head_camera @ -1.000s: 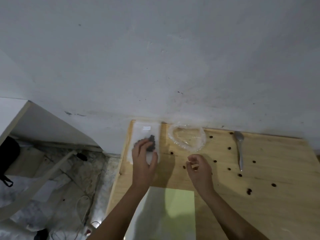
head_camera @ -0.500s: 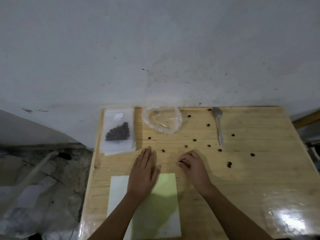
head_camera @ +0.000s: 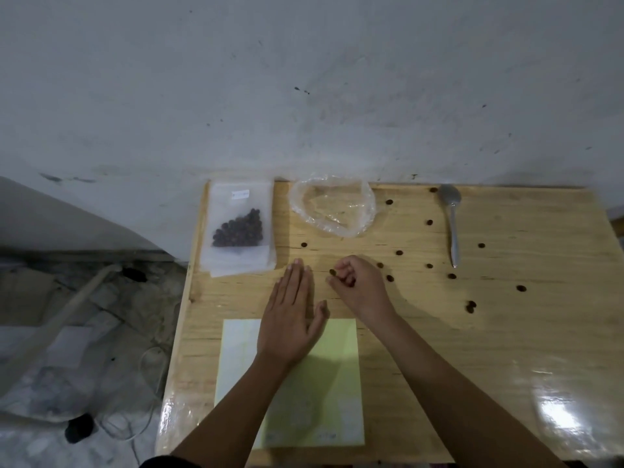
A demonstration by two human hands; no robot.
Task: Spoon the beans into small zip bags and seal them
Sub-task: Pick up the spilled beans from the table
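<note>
The left hand (head_camera: 291, 319) lies flat on the wooden desk (head_camera: 489, 332), palm down, fingers straight and together, its grip fully open and holding nothing; the heel of it rests over the top edge of a pale yellow-green sheet (head_camera: 334, 376) at the near side of the desk. Just beside it, the right hand (head_camera: 359, 286) is curled, thumb and fingertips pinched around a single dark bean (head_camera: 332, 272), so that grip is closed on the bean. A small zip bag (head_camera: 240, 228) with a cluster of dark beans inside lies flat at the far left corner, on top of what looks like a few more bags. Next to it, against the wall, sits a crumpled clear plastic bag (head_camera: 332, 211), open-mouthed. A metal spoon (head_camera: 452, 224) lies at the far side, bowl toward the wall. Loose beans (head_camera: 521, 288) are scattered across the desk between the plastic bag and the spoon and beyond it.
</note>
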